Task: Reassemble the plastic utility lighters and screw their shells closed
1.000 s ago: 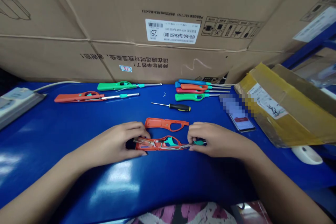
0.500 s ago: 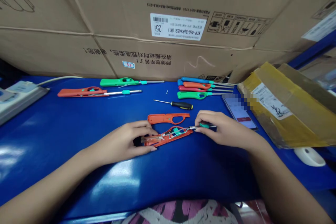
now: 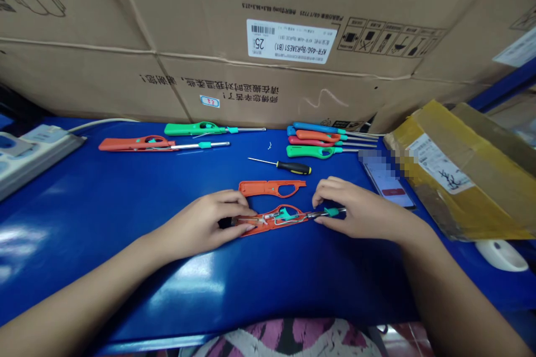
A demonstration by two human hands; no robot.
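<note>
The left hand (image 3: pixel 213 218) is closed on the open shell (image 3: pixel 272 226), trigger (image 3: pixel 287 214) apparently seated; the right hand (image 3: pixel 355 210) curls half open around the tube (image 3: pixel 315 214), contact unclear; just beyond, the cover (image 3: pixel 260 188) lies apart, not yet fitted

The label (image 3: pixel 292 40) on cardboard (image 3: pixel 201 11) reads "KFR-46G/BpR3AES1 (B1)".
</note>
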